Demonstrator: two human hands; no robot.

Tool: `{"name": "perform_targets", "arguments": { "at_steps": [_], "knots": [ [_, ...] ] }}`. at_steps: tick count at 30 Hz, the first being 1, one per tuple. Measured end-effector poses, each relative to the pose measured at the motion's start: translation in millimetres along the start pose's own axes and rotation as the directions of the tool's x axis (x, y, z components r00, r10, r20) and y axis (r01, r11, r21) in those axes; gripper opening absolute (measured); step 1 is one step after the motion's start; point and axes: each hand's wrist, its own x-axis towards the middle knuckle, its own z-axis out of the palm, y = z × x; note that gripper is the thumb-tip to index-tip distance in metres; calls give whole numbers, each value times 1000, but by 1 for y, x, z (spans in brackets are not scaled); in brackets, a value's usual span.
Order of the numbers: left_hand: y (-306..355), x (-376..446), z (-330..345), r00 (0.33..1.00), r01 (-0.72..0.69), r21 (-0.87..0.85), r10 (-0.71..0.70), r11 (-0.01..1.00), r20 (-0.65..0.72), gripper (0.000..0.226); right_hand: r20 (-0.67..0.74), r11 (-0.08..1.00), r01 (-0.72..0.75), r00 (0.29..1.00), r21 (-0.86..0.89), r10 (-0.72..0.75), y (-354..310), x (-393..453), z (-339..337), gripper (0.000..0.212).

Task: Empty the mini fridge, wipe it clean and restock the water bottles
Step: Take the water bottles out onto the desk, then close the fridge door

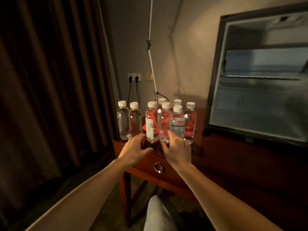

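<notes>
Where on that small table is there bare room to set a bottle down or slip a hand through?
Little. The water bottles crowd most of the side table, with a red item behind them. Bare wood shows only along the front edge by the left hand and right hand, and in a strip between the rightmost bottle and the mini fridge.

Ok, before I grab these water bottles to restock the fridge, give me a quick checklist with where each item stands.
1. Fridge door open: ok.
2. Fridge shelves free of items: ok as far as visible, though the image is blurred.
3. Interior wiped clean: cannot tell.
4. Water bottles upright, caps on, grouped on the wooden table: ok.
5. Left hand and right hand free, at the front bottles' bases: ok.
6. Red item behind the bottles kept out of the way: cannot tell.
</notes>
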Motion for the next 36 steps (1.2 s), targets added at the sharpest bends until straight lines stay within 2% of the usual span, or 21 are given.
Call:
{"name": "perform_targets", "arguments": {
  "at_steps": [3, 8, 12, 15, 22, 26, 31, 36],
  "knots": [
    [42, -5, 20, 995, -87, -10, 87, 996, 43, 52, 3, 997, -40, 999, -72, 41, 32, -12, -32, 36],
    [105, -14, 59, 967, -215, -17, 215, 977, 138, 53, -33, 977, -119, 993, -179, 115, 84, -30, -85, 48],
    [147, -8, 82, 953, -266, -25, 267, 964, 143, 46, -81, 954, -182, 983, -237, 167, 122, -40, -119, 59],
    [175, 2, 97, 941, -306, -1, 302, 952, 155, 55, -105, 938, -203, 978, -282, 180, 146, -42, -141, 62],
    [223, 30, 129, 912, -360, 52, 339, 931, 232, 58, -119, 890, -299, 954, -344, 275, 201, -27, -182, 66],
    [245, 51, 146, 911, -369, 49, 350, 928, 219, 63, -121, 871, -345, 938, -349, 324, 228, -16, -196, 69],
    [274, 72, 162, 905, -396, 42, 382, 917, 189, 65, -144, 876, -341, 940, -341, 310, 253, -9, -214, 65],
    [307, 71, 175, 884, -443, -25, 441, 896, 153, 60, -240, 877, -353, 928, -327, 284, 260, -22, -242, 61]
  ]
}}
